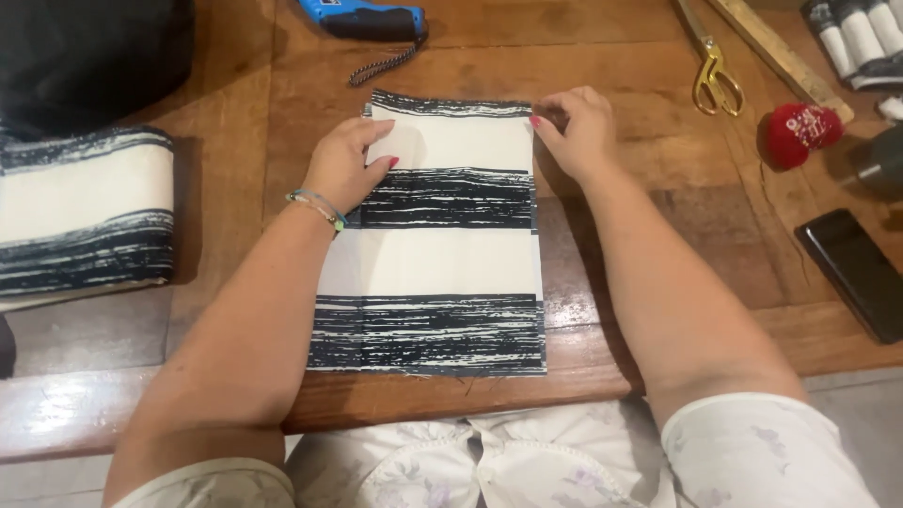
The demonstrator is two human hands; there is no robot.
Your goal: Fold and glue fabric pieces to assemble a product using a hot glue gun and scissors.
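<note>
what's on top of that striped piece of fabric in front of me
Both hands rest near the striped fabric's far edge: left hand flat on it, right hand at its corner. Whatever lies beneath the fabric on the wooden table is covered.

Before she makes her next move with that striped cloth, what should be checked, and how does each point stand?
1. Left hand flat on the striped cloth: ok.
2. Right hand at the cloth's top right corner: ok.
3. Cloth lies flat, no big wrinkles: ok.
4. Cloth wholly on the wooden table: ok, near edge close to the rim.
5. Scissors clear of both hands: ok.
6. Layers aligned underneath: cannot tell.
</note>
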